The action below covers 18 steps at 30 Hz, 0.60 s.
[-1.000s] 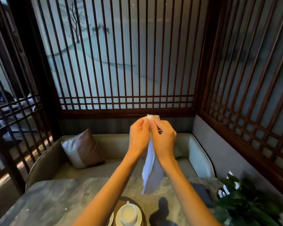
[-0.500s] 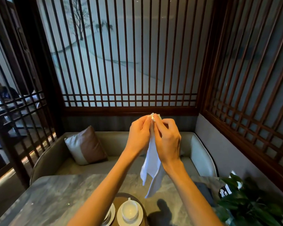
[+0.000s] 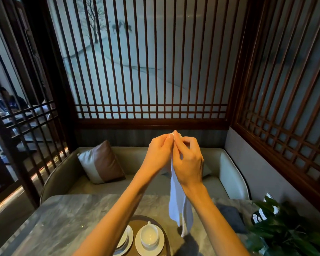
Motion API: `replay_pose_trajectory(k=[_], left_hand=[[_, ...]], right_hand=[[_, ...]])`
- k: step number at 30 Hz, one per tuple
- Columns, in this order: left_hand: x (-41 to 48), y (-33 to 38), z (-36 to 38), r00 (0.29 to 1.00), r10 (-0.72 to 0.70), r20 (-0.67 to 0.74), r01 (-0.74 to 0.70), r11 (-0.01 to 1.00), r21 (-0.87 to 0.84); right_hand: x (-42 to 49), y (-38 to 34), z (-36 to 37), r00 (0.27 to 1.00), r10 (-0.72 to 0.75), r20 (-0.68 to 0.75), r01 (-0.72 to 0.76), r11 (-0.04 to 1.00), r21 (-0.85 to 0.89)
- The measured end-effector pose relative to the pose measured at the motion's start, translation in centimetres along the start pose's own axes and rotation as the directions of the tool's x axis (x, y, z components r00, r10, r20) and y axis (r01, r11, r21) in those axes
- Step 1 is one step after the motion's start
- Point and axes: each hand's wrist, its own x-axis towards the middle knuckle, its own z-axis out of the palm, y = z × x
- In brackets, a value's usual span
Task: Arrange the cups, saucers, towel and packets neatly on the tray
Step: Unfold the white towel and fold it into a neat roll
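Observation:
A white towel (image 3: 179,207) hangs in the air above the table, pinched at its top corner by my left hand (image 3: 159,154) and my right hand (image 3: 188,159), which are raised close together. Below them a round wooden tray (image 3: 137,219) sits at the table's near edge. On it a white cup (image 3: 149,234) stands on a white saucer (image 3: 160,246). Another saucer (image 3: 126,241) with a cup lies to its left, partly hidden behind my left forearm. I see no packets.
The grey marble table (image 3: 63,222) fills the foreground. A dark cloth (image 3: 231,217) lies on its right side beside a leafy plant (image 3: 288,230). Behind stands a curved bench (image 3: 234,178) with a brown-and-white cushion (image 3: 102,162). Wooden lattice screens enclose the booth.
Both hands stay pinched on the towel's top. The hanging towel has swung and its lower end has lengthened slightly. The view has tilted down, showing more of the tray.

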Motion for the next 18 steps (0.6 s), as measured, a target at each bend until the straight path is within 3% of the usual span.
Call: replay_pose_trajectory(k=[5,7,9,12,15,18], left_hand=[[0.5,-0.2,-2.8,0.987,0.066,0.145,-0.068,0.998,0.008],[0.9,0.1,-3.9,0.976,0.076,0.204,-0.080,0.997,0.013],[1.3,0.5,-4.9,0.969,0.098,0.228,-0.112,0.992,0.051],[1.7,1.0,-6.1,0.963,0.111,0.245,-0.141,0.984,0.109],[1.7,1.1,-6.8,0.972,0.076,0.223,-0.105,0.987,0.120],[1.5,1.0,-7.3,0.973,0.058,0.222,-0.084,0.990,0.110]], right_hand=[[0.2,1.2,-2.0,0.939,0.044,0.340,-0.139,0.955,0.260],[0.9,2.2,-3.0,0.921,0.041,0.388,-0.177,0.929,0.324],[1.6,3.6,-3.5,0.907,0.111,0.406,-0.234,0.935,0.266],[2.1,5.4,-3.5,0.773,0.251,0.583,-0.414,0.895,0.164],[2.0,6.0,-3.3,0.673,0.219,0.707,-0.493,0.845,0.208],[2.1,5.4,-2.8,0.657,0.174,0.733,-0.519,0.810,0.273]])
